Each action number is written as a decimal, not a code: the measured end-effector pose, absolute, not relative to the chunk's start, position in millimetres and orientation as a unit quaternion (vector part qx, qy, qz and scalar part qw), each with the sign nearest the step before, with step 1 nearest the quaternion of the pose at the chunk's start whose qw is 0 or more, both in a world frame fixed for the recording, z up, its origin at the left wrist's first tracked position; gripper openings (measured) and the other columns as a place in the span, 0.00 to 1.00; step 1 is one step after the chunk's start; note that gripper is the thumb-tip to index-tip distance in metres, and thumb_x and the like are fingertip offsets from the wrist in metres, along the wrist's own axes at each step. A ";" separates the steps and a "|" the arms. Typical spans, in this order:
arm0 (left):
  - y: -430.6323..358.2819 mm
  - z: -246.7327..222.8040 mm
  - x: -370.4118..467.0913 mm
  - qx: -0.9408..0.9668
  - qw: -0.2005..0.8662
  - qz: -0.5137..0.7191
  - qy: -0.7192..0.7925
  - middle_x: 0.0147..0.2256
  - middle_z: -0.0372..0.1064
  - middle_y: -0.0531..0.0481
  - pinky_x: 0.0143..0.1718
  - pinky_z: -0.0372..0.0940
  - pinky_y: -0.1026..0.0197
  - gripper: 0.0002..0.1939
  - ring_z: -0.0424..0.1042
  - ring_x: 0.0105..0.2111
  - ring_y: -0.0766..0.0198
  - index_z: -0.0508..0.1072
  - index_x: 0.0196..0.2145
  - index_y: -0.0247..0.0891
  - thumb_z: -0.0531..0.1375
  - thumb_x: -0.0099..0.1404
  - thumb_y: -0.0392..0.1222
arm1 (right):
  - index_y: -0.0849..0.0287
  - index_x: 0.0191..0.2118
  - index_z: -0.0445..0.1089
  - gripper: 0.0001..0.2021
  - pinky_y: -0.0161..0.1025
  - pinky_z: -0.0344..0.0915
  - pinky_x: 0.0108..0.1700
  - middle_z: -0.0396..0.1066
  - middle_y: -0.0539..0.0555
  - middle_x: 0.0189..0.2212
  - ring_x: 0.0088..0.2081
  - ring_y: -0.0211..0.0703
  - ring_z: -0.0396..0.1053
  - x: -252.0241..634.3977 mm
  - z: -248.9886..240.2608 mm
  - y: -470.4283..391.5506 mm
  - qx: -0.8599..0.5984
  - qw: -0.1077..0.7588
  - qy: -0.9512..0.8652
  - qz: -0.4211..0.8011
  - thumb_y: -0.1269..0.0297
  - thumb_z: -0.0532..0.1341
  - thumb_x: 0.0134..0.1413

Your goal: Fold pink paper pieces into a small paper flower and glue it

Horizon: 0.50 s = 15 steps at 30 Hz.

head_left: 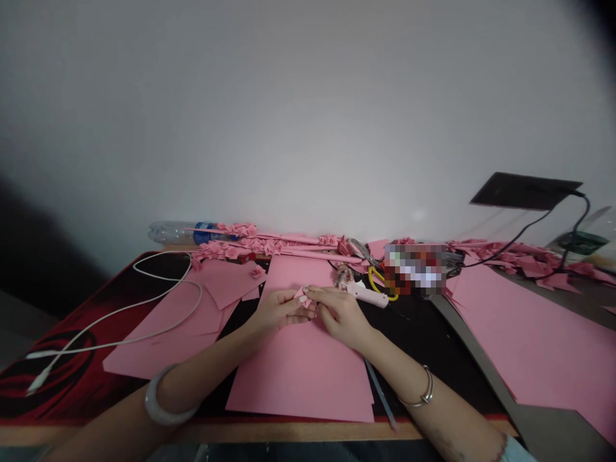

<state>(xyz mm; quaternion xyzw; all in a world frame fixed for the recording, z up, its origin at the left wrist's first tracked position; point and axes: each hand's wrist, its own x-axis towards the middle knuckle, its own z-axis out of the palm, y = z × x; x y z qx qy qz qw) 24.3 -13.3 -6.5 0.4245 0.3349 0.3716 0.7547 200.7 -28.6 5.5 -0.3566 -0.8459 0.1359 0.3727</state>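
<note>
Because the folded pink piece (303,299) is so small, both hands share it: L hand (275,312) grips it w/ thumb & fingers, R hand (342,313) pinches its other edge, prob. so one steadies while the other works the fold; exact fingertip contacts are too small to tell. It's held above the middle sheets (298,382), approx. centre of the desk mat (428,350), prob. for equal reach.

More paper lies either side, i.e. L sheets (149,343) & R sheets (534,340), prob. as handy stock. Paper flowers (269,246) line the wall (308,128), prob. to keep the front free.

In the way: glue gun (369,296) just beyond R hand, close to the knuckles, w/ a yellow loop (394,298) beside it. White cable (168,330) crosses L sheets, so could snag. Pen (382,393) lies near R forearm, alongside the middle sheets. Clear bottle (172,232) lies sideways, back L; a pixelated patch hides stuff back R.
</note>
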 end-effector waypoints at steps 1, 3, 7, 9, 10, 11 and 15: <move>-13.2 -6.9 24.2 0.428 0.754 0.371 0.333 0.31 0.73 0.43 0.39 0.63 0.59 0.14 0.71 0.30 0.64 0.74 0.32 0.30 0.64 0.51 0.44 | 0.58 0.48 0.67 0.24 0.43 0.63 0.51 0.69 0.56 0.47 0.49 0.42 0.66 201.0 5.3 -28.6 -0.354 0.373 -0.847 0.137 0.81 0.50 0.46; -13.2 -7.2 24.0 0.435 0.750 0.370 0.333 0.32 0.73 0.43 0.38 0.63 0.60 0.13 0.71 0.29 0.65 0.74 0.32 0.30 0.64 0.51 0.43 | 0.58 0.49 0.66 0.25 0.43 0.63 0.51 0.69 0.56 0.47 0.49 0.42 0.66 201.5 4.8 -28.2 -0.349 0.375 -0.847 0.141 0.82 0.50 0.45; -14.2 -6.0 24.3 0.454 0.741 0.370 0.329 0.31 0.72 0.44 0.37 0.63 0.61 0.12 0.70 0.29 0.66 0.74 0.32 0.31 0.64 0.51 0.42 | 0.56 0.49 0.66 0.26 0.44 0.63 0.50 0.69 0.55 0.47 0.49 0.42 0.66 201.1 3.3 -27.9 -0.348 0.383 -0.842 0.150 0.82 0.50 0.44; -14.5 -5.4 24.6 0.458 0.736 0.372 0.332 0.30 0.72 0.45 0.36 0.63 0.62 0.12 0.69 0.28 0.67 0.74 0.31 0.31 0.64 0.51 0.42 | 0.56 0.48 0.67 0.25 0.44 0.63 0.50 0.69 0.55 0.47 0.49 0.42 0.66 200.2 3.0 -28.8 -0.351 0.387 -0.838 0.157 0.82 0.50 0.44; -14.5 -5.2 24.6 0.458 0.734 0.372 0.336 0.30 0.72 0.45 0.36 0.63 0.62 0.12 0.69 0.28 0.67 0.74 0.31 0.31 0.64 0.51 0.42 | 0.56 0.48 0.67 0.25 0.44 0.63 0.51 0.69 0.55 0.47 0.49 0.42 0.66 199.7 3.2 -29.6 -0.353 0.388 -0.836 0.162 0.82 0.50 0.44; -14.5 -5.2 24.7 0.459 0.731 0.372 0.341 0.30 0.72 0.45 0.36 0.63 0.62 0.12 0.68 0.27 0.68 0.74 0.32 0.31 0.65 0.50 0.42 | 0.56 0.48 0.67 0.25 0.43 0.63 0.50 0.69 0.55 0.47 0.49 0.42 0.66 199.2 3.7 -30.5 -0.358 0.390 -0.832 0.165 0.81 0.50 0.44; -14.8 -5.5 24.7 0.493 0.709 0.369 0.343 0.29 0.72 0.46 0.36 0.64 0.61 0.13 0.69 0.27 0.67 0.73 0.32 0.31 0.64 0.51 0.43 | 0.57 0.49 0.64 0.20 0.38 0.65 0.43 0.70 0.56 0.45 0.42 0.41 0.69 198.9 7.3 -33.5 -0.413 0.426 -0.786 0.173 0.77 0.49 0.50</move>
